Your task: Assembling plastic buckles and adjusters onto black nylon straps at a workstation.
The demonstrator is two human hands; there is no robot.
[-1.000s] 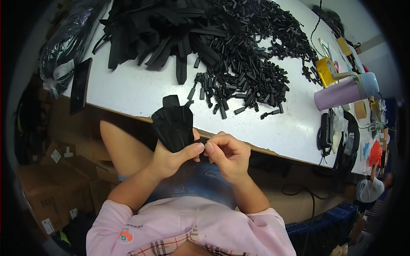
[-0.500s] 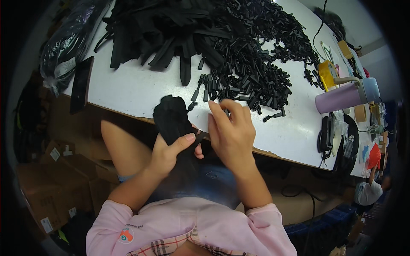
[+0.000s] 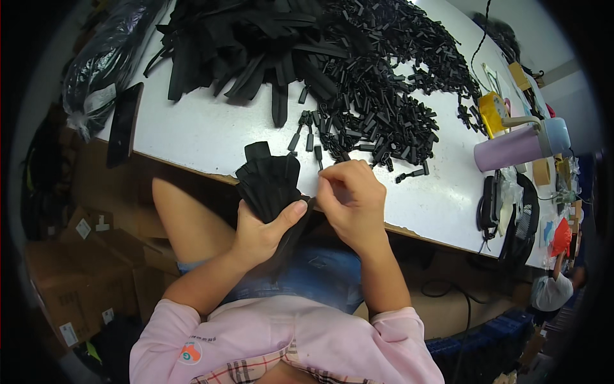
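Note:
My left hand [image 3: 259,235] is closed round a fanned bundle of black zipper tapes [image 3: 268,180], held over my lap by the table's front edge. Its thumb presses on the right side of the bundle, where one tape end sticks out toward my other hand. Close by on the right, my right hand [image 3: 355,203] is closed in a pinch beside that end. Whatever lies between its fingertips is hidden. Just beyond these fingers, a few loose black zipper sliders [image 3: 318,155] with long pulls lie on the white table [image 3: 192,137].
A heap of black zipper tapes [image 3: 281,70] lies at the far left, with a large pile of sliders [image 3: 384,118] beside it. A dark flat slab [image 3: 123,125] and a plastic-wrapped bundle [image 3: 105,61] are at the left edge. On the right lies a lilac tumbler [image 3: 508,147].
My right hand has drawn its fingers together into a pinch and come a little lower, nearer the bundle. The bundle has shifted slightly right and fanned out.

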